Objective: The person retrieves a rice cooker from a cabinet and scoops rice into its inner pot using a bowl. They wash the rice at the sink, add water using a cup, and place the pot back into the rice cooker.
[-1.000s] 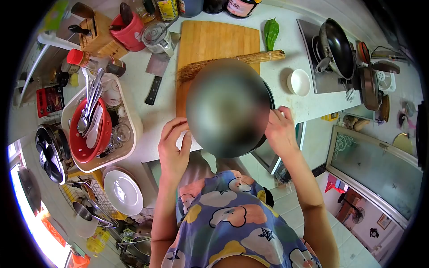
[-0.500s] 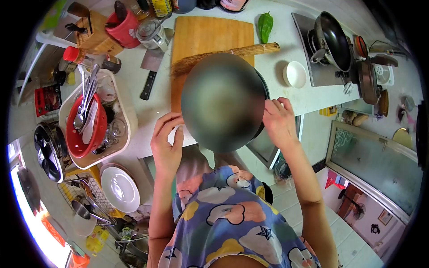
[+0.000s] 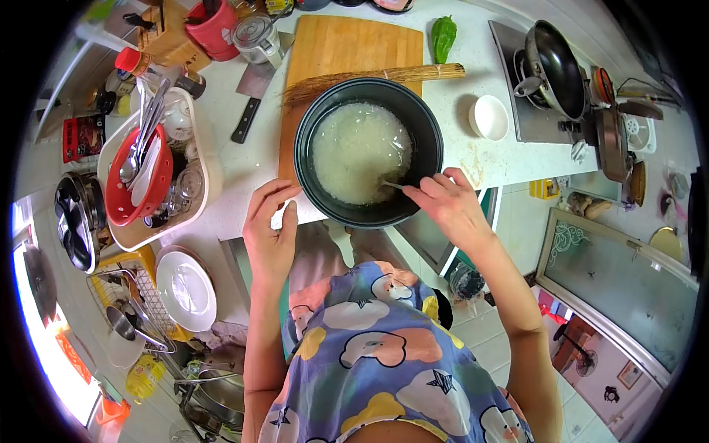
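From here I see a deep, round black pot (image 3: 306,186) at the front of the white worktop (image 3: 233,166), its far left side overlapping the wooden cutting board (image 3: 362,44). Inside it lies a cloudy, pale mass of white grains in liquid (image 3: 358,151), with a brownish patch near the right hand.

The right hand (image 3: 450,205) pinches the end of a thin, light-coloured utensil (image 3: 395,185) between thumb and fingers, over the pot's near right rim; the utensil's other end goes into the grains, so I can't tell its shape. The left hand (image 3: 270,232) is at the pot's left rim with its fingers loosely curved and the thumb apart, gripping nothing that I can see; whether the fingertips touch the rim I cannot tell.

Just behind the pot, a long bundle of straw-coloured sticks (image 3: 425,72) lies across the board. Left of the board is a cleaver with a black handle (image 3: 246,120), and further left a cream plastic basin (image 3: 210,159) holds a red plastic colander (image 3: 117,193) with spoons in it. Right of the board I can see a green pepper (image 3: 444,38) and a small white bowl (image 3: 489,118), then a black wok (image 3: 559,74) on the stove (image 3: 517,111).
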`<state>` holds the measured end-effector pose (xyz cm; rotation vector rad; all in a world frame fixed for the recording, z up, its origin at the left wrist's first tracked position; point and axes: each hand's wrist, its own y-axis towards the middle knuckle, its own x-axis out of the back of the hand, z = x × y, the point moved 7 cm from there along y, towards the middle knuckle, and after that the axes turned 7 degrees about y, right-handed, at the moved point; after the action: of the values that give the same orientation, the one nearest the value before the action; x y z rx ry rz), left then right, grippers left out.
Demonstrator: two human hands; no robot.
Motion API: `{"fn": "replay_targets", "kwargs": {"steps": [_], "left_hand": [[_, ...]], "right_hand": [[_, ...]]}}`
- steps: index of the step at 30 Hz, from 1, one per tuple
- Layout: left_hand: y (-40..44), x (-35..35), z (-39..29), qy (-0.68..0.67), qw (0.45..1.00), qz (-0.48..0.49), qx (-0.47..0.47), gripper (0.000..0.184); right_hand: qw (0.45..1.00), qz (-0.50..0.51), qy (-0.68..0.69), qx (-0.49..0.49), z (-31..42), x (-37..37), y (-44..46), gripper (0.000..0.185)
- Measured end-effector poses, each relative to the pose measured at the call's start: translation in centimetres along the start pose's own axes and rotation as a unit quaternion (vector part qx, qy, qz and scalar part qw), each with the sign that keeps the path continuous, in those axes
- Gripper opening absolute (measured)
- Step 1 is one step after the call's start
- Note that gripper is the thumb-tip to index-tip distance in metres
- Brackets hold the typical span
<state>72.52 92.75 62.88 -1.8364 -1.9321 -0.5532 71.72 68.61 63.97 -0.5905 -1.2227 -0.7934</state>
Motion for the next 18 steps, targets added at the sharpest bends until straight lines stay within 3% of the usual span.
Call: {"fn": "replay_targets", "kwargs": {"steps": [3, 10, 18], "left_hand": [[-0.5, 0.0, -0.2, 0.005, 1.0, -0.001, -0.009, 0.022], [-1.8, 0.2, 0.1, 0.015, 1.0, -0.015, 0.011, 0.02], [-2.7, 0.6, -0.6, 0.037, 0.999, -0.015, 0.011, 0.019]], "right_hand": [[0.997, -0.047, 0.025, -0.049, -0.6, 0.4, 0.2, 0.03], [0.997, -0.007, 0.062, -0.051, 0.6, 0.7, -1.4, 0.028], [0.989, -0.113, 0.064, -0.066, -0.9, -1.9, 2.7, 0.026]]}}
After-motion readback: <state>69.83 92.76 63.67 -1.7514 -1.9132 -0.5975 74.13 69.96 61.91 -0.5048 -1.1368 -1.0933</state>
